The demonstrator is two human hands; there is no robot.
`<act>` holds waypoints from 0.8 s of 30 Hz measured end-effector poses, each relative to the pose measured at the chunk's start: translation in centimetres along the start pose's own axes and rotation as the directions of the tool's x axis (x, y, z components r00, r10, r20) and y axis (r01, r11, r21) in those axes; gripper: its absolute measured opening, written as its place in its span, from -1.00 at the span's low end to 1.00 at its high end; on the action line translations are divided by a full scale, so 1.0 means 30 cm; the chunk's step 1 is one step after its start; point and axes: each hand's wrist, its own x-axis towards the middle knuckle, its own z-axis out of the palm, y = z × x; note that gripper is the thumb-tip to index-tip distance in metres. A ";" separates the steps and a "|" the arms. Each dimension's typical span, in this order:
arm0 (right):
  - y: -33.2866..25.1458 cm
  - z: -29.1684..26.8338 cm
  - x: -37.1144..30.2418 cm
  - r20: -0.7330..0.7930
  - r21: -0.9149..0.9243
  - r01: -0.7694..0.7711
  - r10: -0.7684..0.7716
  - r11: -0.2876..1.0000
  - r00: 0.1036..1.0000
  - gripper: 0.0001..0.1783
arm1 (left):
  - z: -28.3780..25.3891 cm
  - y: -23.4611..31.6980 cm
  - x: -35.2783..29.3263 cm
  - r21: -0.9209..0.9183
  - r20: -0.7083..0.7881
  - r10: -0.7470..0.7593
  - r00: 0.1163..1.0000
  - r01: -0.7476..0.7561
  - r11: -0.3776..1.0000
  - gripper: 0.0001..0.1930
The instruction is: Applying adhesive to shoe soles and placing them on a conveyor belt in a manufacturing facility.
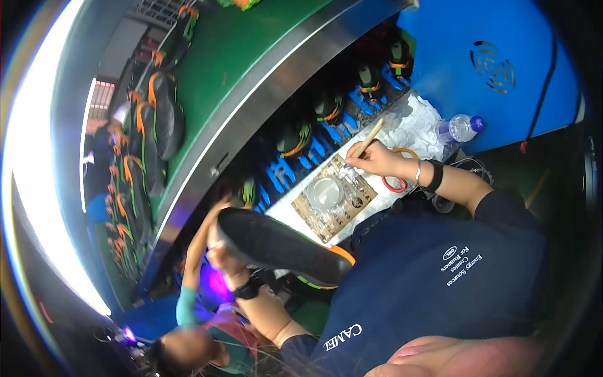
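My left hand [227, 259] grips a black shoe [282, 245] near one end; the shoe's dark sole faces up and orange and green trim shows at its far end. My right hand [372, 158] is closed round a light wooden stick-like handle [377, 129], probably a brush, its working tip hidden by the fingers. That hand is above the edge of a brown printed board [358, 200]. On the board stands a round clear dish [325, 193] with pale contents. Close to my right wrist lie scissors with red and yellow handles [394, 184].
A clear bottle with a purple cap [461, 128] stands by crumpled white sheeting [418, 122]. Several shoes [295, 138] sit on blue holders beneath a metal-edged green conveyor [245, 47], which carries more shoes [164, 113]. Nearby at lower left, a co-worker's teal sleeve [186, 306] shows.
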 end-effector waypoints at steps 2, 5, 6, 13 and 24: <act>0.067 0.050 0.006 0.074 -0.065 0.003 0.001 0.998 0.997 -0.85 | -0.041 -0.177 -0.072 -0.171 -0.073 -0.002 0.997 -0.010 0.985 -0.13; 0.124 0.113 0.030 0.098 -0.051 0.032 -0.027 0.998 0.995 -0.85 | -0.044 -0.292 -0.202 -0.444 -0.259 -0.130 0.957 0.001 0.896 -0.16; 0.135 0.127 0.045 0.120 -0.120 0.058 -0.044 0.991 0.992 -0.84 | -0.022 -0.324 -0.232 -0.506 -0.345 -0.138 0.929 -0.060 0.860 -0.17; 0.178 0.178 0.076 0.224 -0.399 0.069 0.024 0.914 0.974 -0.84 | 0.010 -0.496 -0.386 -0.678 -0.251 -0.131 0.959 -0.078 0.731 -0.20; 0.105 0.206 0.076 0.203 -0.424 0.068 0.022 0.903 0.979 -0.85 | -0.019 -0.533 -0.461 -0.591 -0.214 -0.357 0.909 0.171 0.789 -0.21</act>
